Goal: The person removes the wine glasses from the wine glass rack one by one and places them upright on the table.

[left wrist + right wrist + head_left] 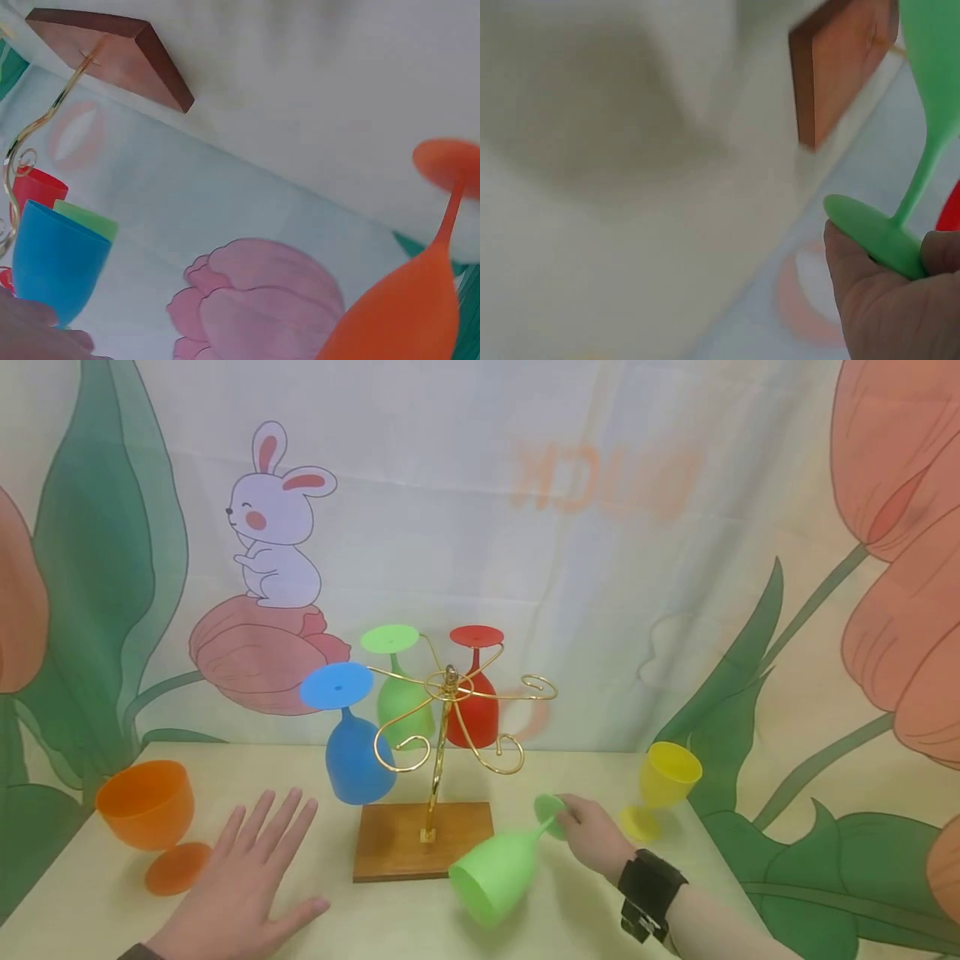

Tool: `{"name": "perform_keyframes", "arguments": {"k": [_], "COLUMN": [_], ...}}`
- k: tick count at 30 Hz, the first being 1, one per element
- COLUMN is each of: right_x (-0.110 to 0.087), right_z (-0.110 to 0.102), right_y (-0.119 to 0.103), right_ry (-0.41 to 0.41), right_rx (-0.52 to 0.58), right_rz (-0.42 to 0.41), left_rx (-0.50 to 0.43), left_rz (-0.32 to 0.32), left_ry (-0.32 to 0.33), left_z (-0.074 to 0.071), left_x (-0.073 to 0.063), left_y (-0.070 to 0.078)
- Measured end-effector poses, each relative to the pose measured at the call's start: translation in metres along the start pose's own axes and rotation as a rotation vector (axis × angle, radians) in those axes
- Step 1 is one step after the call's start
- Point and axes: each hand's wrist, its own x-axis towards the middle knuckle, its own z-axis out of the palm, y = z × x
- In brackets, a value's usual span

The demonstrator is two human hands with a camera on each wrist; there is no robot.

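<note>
My right hand (597, 837) pinches the round foot of a light green goblet (498, 870), which tilts with its mouth down and toward the left, in front of the rack's base. In the right wrist view, thumb and fingers grip the foot of that green goblet (874, 234). With fingers spread straight, my left hand (243, 881) holds nothing; it is beside the orange goblet (146, 806). A gold wire rack (437, 760) on a wooden base (390, 843) carries upside-down blue (360, 760), green (405, 702) and red (476, 706) goblets.
A yellow goblet (670, 774) stands upright at the right, beyond my right wrist. Two curled rack arms at the front and one at the right (540, 687) bear no goblet. A printed curtain (450, 527) hangs behind the pale table (585, 910).
</note>
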Motion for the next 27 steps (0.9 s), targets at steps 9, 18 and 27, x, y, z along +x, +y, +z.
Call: {"name": "perform_keyframes", "arguments": {"k": [9,18,27], "right_x": [-0.015,-0.018,-0.019], "right_z": [0.054,0.093,0.103], "right_y": [0.002,-0.007,-0.019], "right_ry": [-0.247,-0.408,-0.446], "right_rx": [0.453,0.611,0.631], "right_rz": [0.175,0.206,0.206], "left_rx": [-0.047,-0.071,-0.04], "left_rz": [0.421,0.746,0.819], "left_ry": [0.188,0.237,0.224], "left_z": [-0.021,-0.033,-0.03], "left_x": [0.007,0.015,0.018], "left_y": [0.023,0.049,0.057]}}
